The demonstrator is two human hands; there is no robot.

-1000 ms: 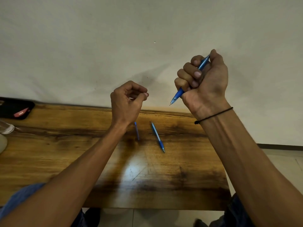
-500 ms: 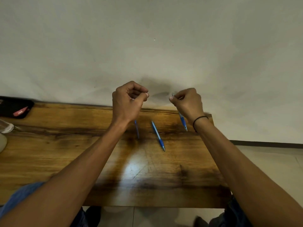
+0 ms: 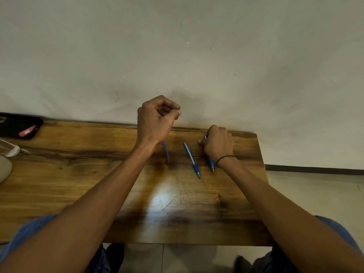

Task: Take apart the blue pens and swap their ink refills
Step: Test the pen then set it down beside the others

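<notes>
Three blue items lie near the far edge of the wooden table [image 3: 78,174]. My right hand [image 3: 218,144] is low on the table and grips a blue pen [image 3: 211,164], whose tip points toward me below my wrist. Just left of it a second blue pen [image 3: 192,159] lies free, tip toward me. Further left rests a thinner blue piece [image 3: 167,152], partly hidden by my left wrist. My left hand [image 3: 155,123] hovers above the table's back edge, fingers curled, thumb and forefinger pinched on something tiny that I cannot make out.
A black case [image 3: 17,125] with a red tag sits at the far left corner. A clear plastic object [image 3: 8,149] and a pale round thing [image 3: 4,168] are at the left edge. A plain wall stands right behind the table.
My right hand has come down from head height to the table with the blue pen, setting it beside the middle pen. My left hand stayed raised in the same pinch.
</notes>
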